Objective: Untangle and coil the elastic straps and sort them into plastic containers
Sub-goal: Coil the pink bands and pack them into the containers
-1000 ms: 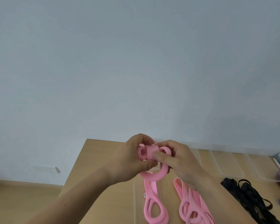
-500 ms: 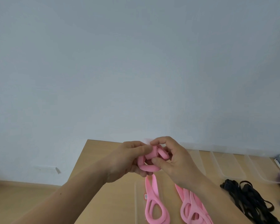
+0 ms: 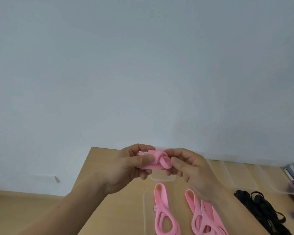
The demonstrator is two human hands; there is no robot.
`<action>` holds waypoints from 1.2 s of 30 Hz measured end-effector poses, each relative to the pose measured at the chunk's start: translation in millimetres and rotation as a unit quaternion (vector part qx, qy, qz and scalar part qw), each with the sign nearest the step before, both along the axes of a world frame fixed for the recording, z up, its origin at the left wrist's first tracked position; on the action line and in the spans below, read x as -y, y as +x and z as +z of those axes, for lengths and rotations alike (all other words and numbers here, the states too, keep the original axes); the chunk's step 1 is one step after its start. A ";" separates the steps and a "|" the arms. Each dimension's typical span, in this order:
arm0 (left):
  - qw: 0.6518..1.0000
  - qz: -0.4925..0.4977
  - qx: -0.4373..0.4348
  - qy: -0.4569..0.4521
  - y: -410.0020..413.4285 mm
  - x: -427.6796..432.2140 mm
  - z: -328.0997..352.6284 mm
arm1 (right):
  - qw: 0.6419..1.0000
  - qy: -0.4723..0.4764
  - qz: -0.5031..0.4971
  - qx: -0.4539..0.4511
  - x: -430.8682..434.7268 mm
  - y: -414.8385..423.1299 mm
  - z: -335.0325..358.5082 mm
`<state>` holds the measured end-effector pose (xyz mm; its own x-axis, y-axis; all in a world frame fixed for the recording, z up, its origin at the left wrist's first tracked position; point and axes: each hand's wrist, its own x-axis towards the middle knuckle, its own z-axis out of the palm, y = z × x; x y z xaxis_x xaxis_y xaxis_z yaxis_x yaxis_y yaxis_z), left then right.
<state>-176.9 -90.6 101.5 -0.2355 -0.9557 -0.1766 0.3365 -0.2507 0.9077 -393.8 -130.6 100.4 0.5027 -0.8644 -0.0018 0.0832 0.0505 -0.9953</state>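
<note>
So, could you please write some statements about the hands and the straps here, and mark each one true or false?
1. The left hand and right hand both hold the pink coil. True.
2. The pink coil rests on the table. False: it is held up above it.
3. The black straps lie left of the loose pink straps. False: they lie to the right.
4. Loose pink straps lie on the table, below the hands. True.

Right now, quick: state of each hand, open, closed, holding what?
Left hand: closed, gripping the coiled pink strap.
Right hand: closed, pinching the same strap's right end.
</note>
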 end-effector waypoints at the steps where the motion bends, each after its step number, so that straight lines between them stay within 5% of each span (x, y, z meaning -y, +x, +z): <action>1: 1.000 -0.006 -0.011 0.004 2.9 0.9 -0.7 | 1.000 0.000 0.006 -0.001 0.5 0.9 -1.0; 10: 0.995 -0.020 -0.080 0.062 20.5 8.4 -11.8 | 0.997 0.029 -0.061 0.038 3.6 31.0 -15.4; 22: 0.995 0.061 -0.040 0.069 26.5 20.2 -34.3 | 0.962 -0.124 -0.234 -0.067 -5.5 67.2 -51.3; 29: 0.992 0.033 0.046 0.112 9.6 43.7 -63.8 | 0.963 -0.136 -0.140 -0.184 23.3 31.4 -71.2; 33: 0.987 0.009 0.087 0.134 -17.6 62.2 -84.0 | 0.889 -0.284 -0.010 -0.359 51.0 16.3 -85.0; 36: 0.985 -0.036 0.107 0.129 -36.2 78.3 -93.7 | 0.866 -0.317 0.032 -0.385 70.4 1.7 -102.7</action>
